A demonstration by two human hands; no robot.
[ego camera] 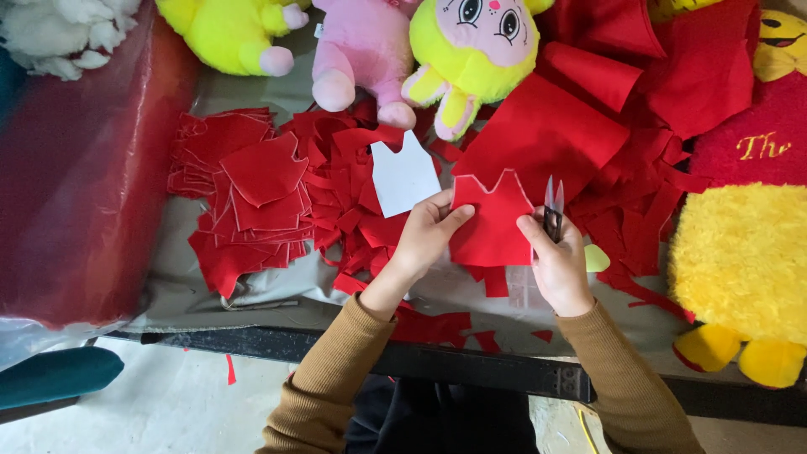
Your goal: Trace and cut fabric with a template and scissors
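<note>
My left hand [427, 235] pinches the left edge of a cut red felt piece [490, 227] shaped like a small vest, and holds it over the table. My right hand [556, 256] grips small snipping scissors [553, 206], blades pointing up beside the right edge of the piece. A white paper template [403, 176] of the same shape lies just left of the felt piece. A stack of cut red pieces [252, 193] sits further left.
Red felt scraps [353, 219] cover the grey table cloth [269, 294]. Larger red felt sheets [588, 101] lie at the back right. Plush toys stand along the back: yellow [471, 50], pink [361, 50], and a big yellow one [740, 261] at right. A red roll [84, 168] lies left.
</note>
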